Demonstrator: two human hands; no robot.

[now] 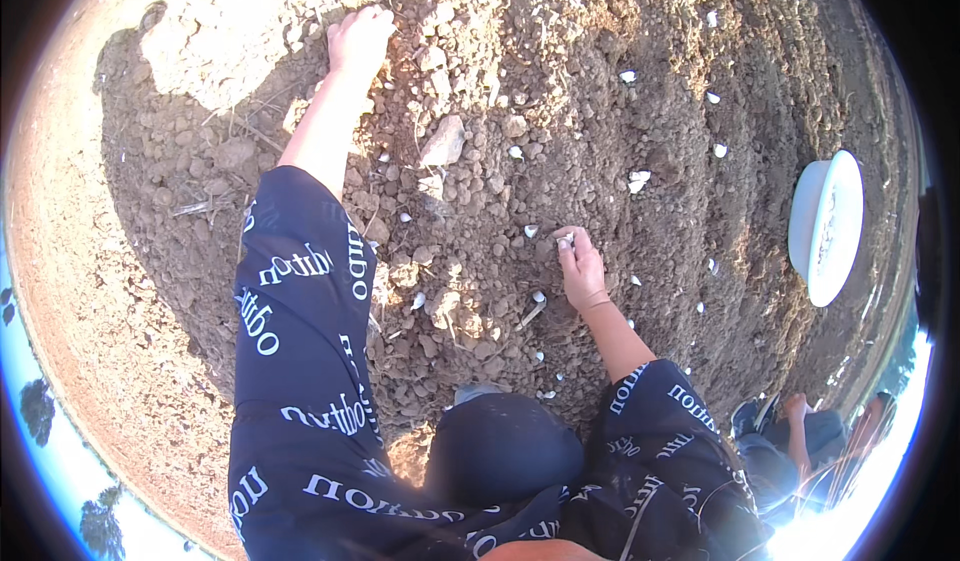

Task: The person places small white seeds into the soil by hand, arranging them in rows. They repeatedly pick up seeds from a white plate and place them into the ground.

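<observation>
My left hand [361,40] is stretched far forward onto the sunlit, cloddy soil [480,208]. Its fingers bend down to the ground, and glare hides whether anything is in them. Closer to my body, my right hand [584,272] pinches a pale garlic clove [566,239] between thumb and fingers, just above the soil. One white clove [531,231] lies right beside those fingertips. Another clove [538,296] rests a little nearer to me, by a dry stalk [531,316]. Several more are scattered along the furrows, such as a pair of cloves [638,181] farther ahead.
A white basin [808,220] stands to the right, with small pale pieces inside. Ahead lies a large clod [444,141]. My dark-clad knee [504,448] is below. At the lower right, another person [802,441] is close by, a hand and shoes visible.
</observation>
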